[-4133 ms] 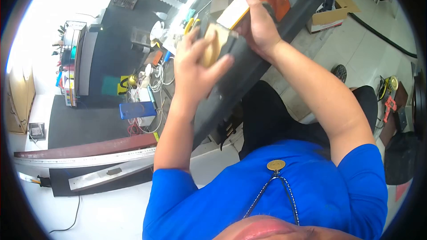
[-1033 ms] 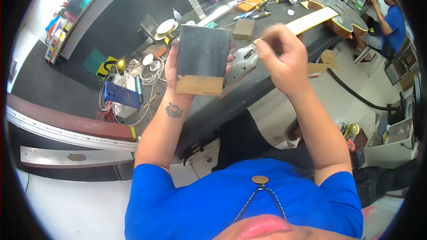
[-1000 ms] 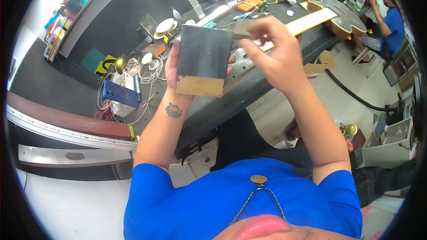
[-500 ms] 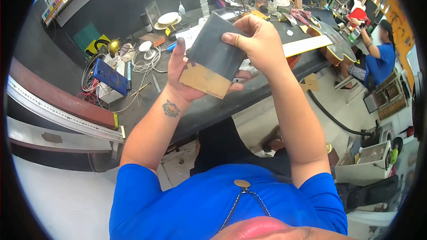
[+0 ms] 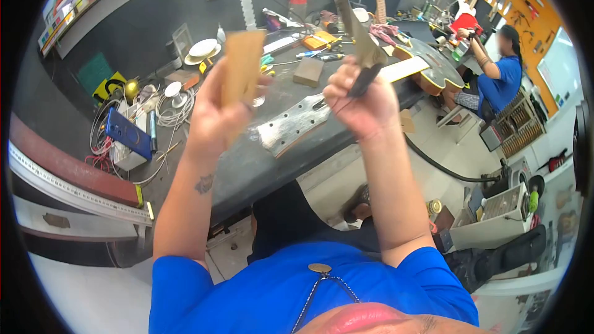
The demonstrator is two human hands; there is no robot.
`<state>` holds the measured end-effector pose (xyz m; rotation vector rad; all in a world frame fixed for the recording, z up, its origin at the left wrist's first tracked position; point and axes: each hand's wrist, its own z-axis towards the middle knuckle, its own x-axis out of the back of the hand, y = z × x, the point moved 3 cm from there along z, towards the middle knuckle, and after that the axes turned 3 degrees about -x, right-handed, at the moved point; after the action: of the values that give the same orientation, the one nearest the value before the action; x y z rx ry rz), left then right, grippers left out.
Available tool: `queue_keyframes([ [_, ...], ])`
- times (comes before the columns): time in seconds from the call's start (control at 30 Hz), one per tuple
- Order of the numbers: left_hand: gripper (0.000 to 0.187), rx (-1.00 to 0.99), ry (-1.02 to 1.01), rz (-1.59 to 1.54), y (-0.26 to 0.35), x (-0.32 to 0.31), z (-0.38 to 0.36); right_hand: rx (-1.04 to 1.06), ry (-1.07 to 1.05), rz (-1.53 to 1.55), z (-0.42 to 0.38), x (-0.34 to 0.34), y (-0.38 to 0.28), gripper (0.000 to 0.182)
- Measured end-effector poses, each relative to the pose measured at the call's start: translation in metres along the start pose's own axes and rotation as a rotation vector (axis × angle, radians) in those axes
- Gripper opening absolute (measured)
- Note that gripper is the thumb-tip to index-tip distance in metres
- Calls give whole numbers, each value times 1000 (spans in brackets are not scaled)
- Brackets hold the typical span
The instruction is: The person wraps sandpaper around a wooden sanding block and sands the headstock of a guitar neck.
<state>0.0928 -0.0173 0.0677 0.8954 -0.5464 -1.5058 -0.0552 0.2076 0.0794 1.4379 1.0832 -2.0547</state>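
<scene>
My left hand (image 5: 213,111) is closed on a flat piece of brown-backed sandpaper (image 5: 244,65), held upright above the bench. To its right, my right hand (image 5: 368,108) grips a separate dark, curled piece of sandpaper (image 5: 359,34), whose lower end pokes out of the fist. The two pieces are apart. Beneath and between the hands, a silver, worn guitar headstock (image 5: 294,124) with several holes lies on the bench. A small grey-brown block (image 5: 307,72) rests behind it.
A guitar body (image 5: 442,68) lies at the bench's right end. Coiled cables (image 5: 176,111), a blue phone (image 5: 128,133) and a long ruler (image 5: 80,185) are on the left. Tools lie along the back. A person in a blue shirt (image 5: 502,86) sits at the far right.
The sandpaper both hands held together is now in two pieces, one in each hand. My hands have moved apart, and the headstock and block beneath have come into view.
</scene>
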Motion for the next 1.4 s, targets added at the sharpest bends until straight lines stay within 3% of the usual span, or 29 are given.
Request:
queue_keyframes([
  [0.1,98,-651,-225,889,32,-41,0,-197,-39,193,-6,8,30,26],
  [0.17,97,-605,-258,843,24,-51,-8,-164,68,42,-13,-1,52,24],
  [0.23,97,-579,-260,806,13,-56,-10,-121,189,-132,-24,-24,72,38],
  [0.27,99,-570,-254,790,8,-56,-10,-198,-105,-61,-20,-6,75,48],
  [0.4,105,-536,-211,830,4,-53,-15,51,117,-446,-28,-19,98,47],
  [0.5,106,-547,-232,932,10,-55,-15,289,-48,-500,-24,-13,87,47],
  [0.63,107,-525,-211,1089,15,-59,-18,165,-19,-433,-37,-15,69,50],
  [0.67,105,-548,-207,1137,13,-57,-18,178,-18,-443,-38,-11,66,58],
  [0.87,104,-545,-138,1437,7,-55,-21,106,-214,-281,-48,-25,78,69],
  [0.97,104,-532,-110,1449,3,-57,-23,111,-213,-551,-48,-20,80,78],
  [1.07,106,-537,-119,1424,2,-56,-22,39,-226,-548,-46,-15,80,85],
  [1.27,98,-505,-155,1342,-1,-53,-23,-23,-131,-595,-50,-12,87,76],
  [1.4,90,-476,-213,1360,3,-49,-23,137,-25,-638,-45,-6,95,55],
])
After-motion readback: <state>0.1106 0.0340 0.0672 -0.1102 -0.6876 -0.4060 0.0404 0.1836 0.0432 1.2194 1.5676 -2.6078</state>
